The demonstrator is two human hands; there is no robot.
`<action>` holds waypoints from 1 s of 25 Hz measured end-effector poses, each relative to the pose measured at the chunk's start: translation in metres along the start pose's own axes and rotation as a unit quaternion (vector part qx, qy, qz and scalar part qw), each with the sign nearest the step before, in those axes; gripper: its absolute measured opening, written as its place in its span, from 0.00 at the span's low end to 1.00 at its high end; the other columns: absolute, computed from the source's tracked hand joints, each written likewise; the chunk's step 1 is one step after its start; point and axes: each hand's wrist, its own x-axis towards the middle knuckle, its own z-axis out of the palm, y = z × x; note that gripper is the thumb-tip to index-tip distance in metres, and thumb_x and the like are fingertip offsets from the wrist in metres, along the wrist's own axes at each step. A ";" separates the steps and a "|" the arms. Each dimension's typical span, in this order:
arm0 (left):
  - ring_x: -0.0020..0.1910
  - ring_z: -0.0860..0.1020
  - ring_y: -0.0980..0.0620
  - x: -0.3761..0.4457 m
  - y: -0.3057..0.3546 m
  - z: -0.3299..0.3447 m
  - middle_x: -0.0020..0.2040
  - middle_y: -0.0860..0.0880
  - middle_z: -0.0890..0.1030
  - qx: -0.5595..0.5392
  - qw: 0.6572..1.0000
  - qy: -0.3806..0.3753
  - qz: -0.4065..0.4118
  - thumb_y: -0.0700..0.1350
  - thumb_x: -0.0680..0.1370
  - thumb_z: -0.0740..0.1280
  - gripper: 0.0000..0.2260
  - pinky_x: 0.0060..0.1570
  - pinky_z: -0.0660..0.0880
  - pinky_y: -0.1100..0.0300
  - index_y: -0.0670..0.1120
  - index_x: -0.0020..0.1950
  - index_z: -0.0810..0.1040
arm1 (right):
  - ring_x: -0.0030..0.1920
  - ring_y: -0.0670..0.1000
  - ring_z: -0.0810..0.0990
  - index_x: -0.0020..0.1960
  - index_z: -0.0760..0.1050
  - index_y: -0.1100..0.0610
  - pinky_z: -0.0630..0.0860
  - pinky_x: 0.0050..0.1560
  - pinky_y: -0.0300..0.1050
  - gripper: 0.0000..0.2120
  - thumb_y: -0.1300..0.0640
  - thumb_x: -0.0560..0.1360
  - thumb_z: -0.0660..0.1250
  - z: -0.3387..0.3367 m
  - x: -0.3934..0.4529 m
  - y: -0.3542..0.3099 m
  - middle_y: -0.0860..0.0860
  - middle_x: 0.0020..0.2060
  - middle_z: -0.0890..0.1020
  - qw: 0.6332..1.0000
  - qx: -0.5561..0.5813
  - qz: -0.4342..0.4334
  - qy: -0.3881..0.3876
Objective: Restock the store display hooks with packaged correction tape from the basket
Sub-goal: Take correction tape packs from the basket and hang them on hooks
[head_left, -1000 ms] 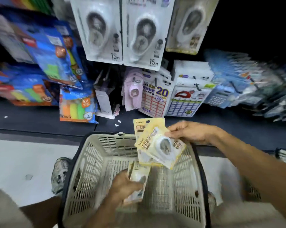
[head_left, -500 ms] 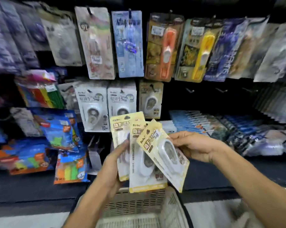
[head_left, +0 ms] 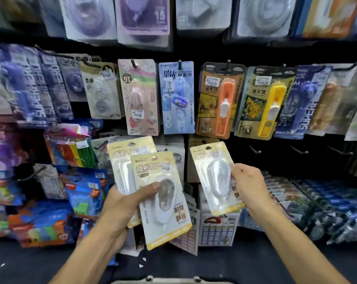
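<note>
We see the display wall (head_left: 214, 54) blurred at its edges; only the basket's rim (head_left: 171, 280) shows. Our left hand (head_left: 122, 203) clamps two yellow correction tape packs (head_left: 163, 201), our right hand (head_left: 249, 187) pinches a third pack (head_left: 212, 177).

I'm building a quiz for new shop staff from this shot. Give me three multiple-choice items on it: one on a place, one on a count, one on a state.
1. Where are the bare hooks?
A. right of the right hand
B. top left
C. in the basket

2. How many yellow-carded packs does the left hand hold?
A. none
B. two
C. five

3. The single pack in the right hand is:
A. hung on a hook
B. lying in the basket
C. held in the air

Key: 1 A, bare hooks show there; 2 B, two overlapping cards; 3 C, fingers grip its edge.
</note>
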 end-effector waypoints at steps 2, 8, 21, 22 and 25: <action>0.50 0.87 0.45 0.003 0.001 0.003 0.54 0.47 0.88 0.005 1.000 -0.011 0.015 0.45 0.61 0.82 0.21 0.39 0.83 0.57 0.55 0.52 0.87 | 0.27 0.56 0.69 0.33 0.71 0.60 0.63 0.32 0.42 0.22 0.50 0.82 0.61 -0.003 -0.003 0.004 0.54 0.26 0.72 0.998 -0.055 -0.015 0.000; 0.51 0.87 0.46 0.004 0.000 0.010 0.54 0.47 0.87 -0.022 0.999 -0.007 0.031 0.48 0.59 0.81 0.23 0.42 0.83 0.57 0.54 0.53 0.86 | 0.32 0.55 0.74 0.37 0.68 0.55 0.70 0.38 0.50 0.21 0.42 0.82 0.60 0.014 -0.005 -0.002 0.52 0.31 0.73 0.987 -0.161 -0.001 0.002; 0.51 0.86 0.49 0.002 -0.009 0.022 0.56 0.49 0.87 0.025 0.999 0.026 0.037 0.56 0.59 0.82 0.39 0.45 0.83 0.54 0.48 0.67 0.77 | 0.48 0.57 0.86 0.57 0.81 0.59 0.82 0.48 0.49 0.18 0.54 0.70 0.78 0.026 -0.048 -0.004 0.54 0.47 0.87 0.933 0.203 0.038 -0.296; 0.52 0.86 0.48 0.002 -0.010 0.021 0.56 0.49 0.87 0.025 0.998 0.027 0.041 0.56 0.59 0.82 0.38 0.50 0.83 0.50 0.48 0.67 0.77 | 0.52 0.57 0.86 0.57 0.82 0.59 0.82 0.52 0.48 0.19 0.53 0.69 0.79 0.027 -0.052 -0.004 0.56 0.50 0.87 0.930 0.189 0.041 -0.313; 0.54 0.86 0.47 0.001 -0.011 0.019 0.56 0.49 0.87 0.033 0.998 0.021 0.045 0.56 0.58 0.83 0.38 0.53 0.82 0.49 0.48 0.66 0.78 | 0.53 0.58 0.86 0.58 0.80 0.60 0.84 0.49 0.49 0.21 0.57 0.67 0.80 0.034 -0.057 -0.004 0.59 0.52 0.87 0.939 0.173 0.063 -0.292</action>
